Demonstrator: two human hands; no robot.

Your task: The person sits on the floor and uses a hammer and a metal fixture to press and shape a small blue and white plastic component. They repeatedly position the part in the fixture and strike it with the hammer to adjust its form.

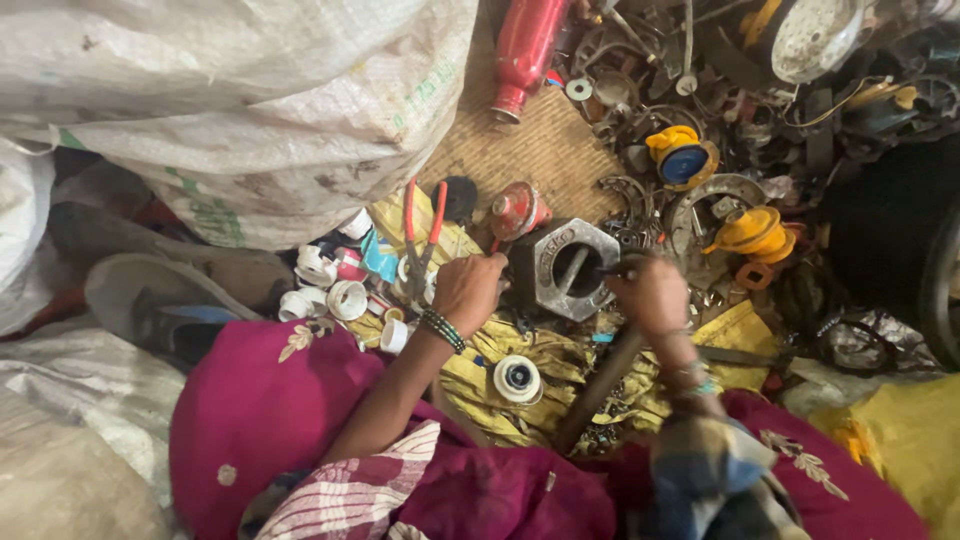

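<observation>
Left hand [468, 290] clenched at left edge of hexagonal metal block [566, 267], fingers curled tight on something small; cannot tell what. Red-handled pliers [422, 232] just beside that hand, lying on yellow cloth [480, 372]. Right hand [652, 294] wrapped around top of dark wooden-looking handle [598, 388], fingers closed on it; handle runs down toward lap, tool head near block's right edge, partly hidden. Block sits on yellow cloth between both hands, round hole facing up with thin rod inside. White plastic caps [330, 285] scattered left of pliers. White spool with dark centre [518, 379] on cloth below block. Red metal bottle [524, 52] lying on woven mat, top of view. Yellow caps [684, 156] among scrap metal pile to right. Large white woven sack [240, 100] upper left.
</observation>
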